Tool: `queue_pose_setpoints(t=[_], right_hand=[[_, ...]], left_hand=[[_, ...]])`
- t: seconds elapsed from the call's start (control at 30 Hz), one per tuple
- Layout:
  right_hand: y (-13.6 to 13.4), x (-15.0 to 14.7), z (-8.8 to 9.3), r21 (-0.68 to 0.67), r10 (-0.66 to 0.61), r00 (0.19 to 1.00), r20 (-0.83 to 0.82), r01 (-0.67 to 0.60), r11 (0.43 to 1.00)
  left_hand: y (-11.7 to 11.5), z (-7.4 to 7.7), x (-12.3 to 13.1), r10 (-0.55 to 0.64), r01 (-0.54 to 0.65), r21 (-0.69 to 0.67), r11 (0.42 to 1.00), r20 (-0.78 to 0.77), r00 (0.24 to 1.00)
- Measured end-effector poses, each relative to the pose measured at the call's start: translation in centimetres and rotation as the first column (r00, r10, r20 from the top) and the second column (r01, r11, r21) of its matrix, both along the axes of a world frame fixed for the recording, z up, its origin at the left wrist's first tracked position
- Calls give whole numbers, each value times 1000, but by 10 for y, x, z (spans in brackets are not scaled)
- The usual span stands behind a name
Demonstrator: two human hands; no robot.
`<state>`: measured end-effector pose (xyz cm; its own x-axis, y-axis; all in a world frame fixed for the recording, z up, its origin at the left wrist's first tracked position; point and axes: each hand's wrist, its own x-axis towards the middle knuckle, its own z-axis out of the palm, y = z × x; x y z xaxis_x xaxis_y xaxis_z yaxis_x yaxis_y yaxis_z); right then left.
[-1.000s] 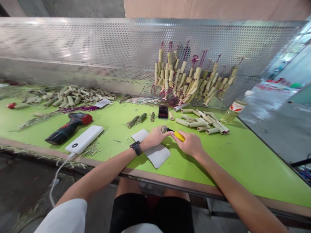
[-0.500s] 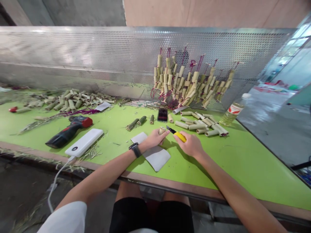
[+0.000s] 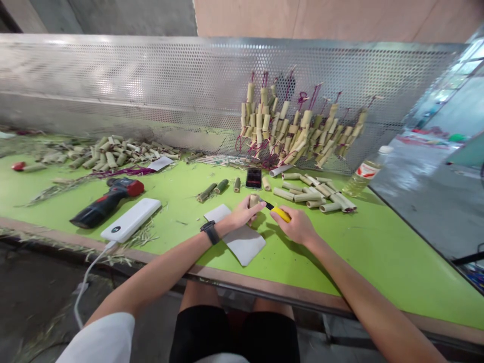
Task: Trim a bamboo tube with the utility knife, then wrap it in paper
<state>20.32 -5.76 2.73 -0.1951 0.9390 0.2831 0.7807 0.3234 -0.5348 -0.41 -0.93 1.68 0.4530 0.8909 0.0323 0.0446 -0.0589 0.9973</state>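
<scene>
Over the green table, my left hand (image 3: 244, 213) is closed around a short bamboo piece (image 3: 254, 200), whose pale end shows above the fingers. My right hand (image 3: 297, 224) grips a yellow utility knife (image 3: 280, 214), its blade pointing left at the bamboo; whether the edge touches it I cannot tell. Beneath my left hand lies a sheet of white paper (image 3: 245, 245). Three greenish bamboo pieces, one of them the middle piece (image 3: 221, 186), lie beyond my left hand. A small dark-screened device (image 3: 253, 177) stands behind, with a pale bamboo piece (image 3: 266, 183) beside it.
Cut bamboo tubes (image 3: 313, 192) lie to the right near an oil bottle (image 3: 365, 174). Strung bamboo bundles (image 3: 293, 126) hang on the perforated metal panel (image 3: 170, 75). Leftward are a cordless drill (image 3: 109, 201), a cabled white power bank (image 3: 132, 219) and a bamboo heap (image 3: 113, 154).
The bamboo piece in my left hand has tilted or turned slightly, and the knife blade has come closer to its end. Both hands keep their grips.
</scene>
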Motion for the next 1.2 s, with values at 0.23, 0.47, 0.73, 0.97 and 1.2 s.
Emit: queue_pose_setpoints(t=[0.23, 0.47, 0.73, 0.97, 1.2], right_hand=[[-1, 0, 2, -10, 5, 1000, 20, -5, 1000], [0, 2, 1, 2, 25, 999, 40, -25, 1000], [-1, 2, 4, -14, 46, 998, 49, -45, 999], [-2, 0, 2, -46, 79, 994, 76, -76, 996], [-2, -1, -3, 75, 1, 982, 189, -15, 997]], left_hand=[[-5, 0, 0, -6, 19, 122, 992, -103, 995], [-4, 1, 0, 5, 3, 111, 994, -67, 998], [-3, 2, 3, 56, -56, 4, 998, -38, 998], [-3, 1, 4, 17, -15, 31, 999, -62, 998], [0, 2, 0, -91, 117, 150, 982, -169, 981]])
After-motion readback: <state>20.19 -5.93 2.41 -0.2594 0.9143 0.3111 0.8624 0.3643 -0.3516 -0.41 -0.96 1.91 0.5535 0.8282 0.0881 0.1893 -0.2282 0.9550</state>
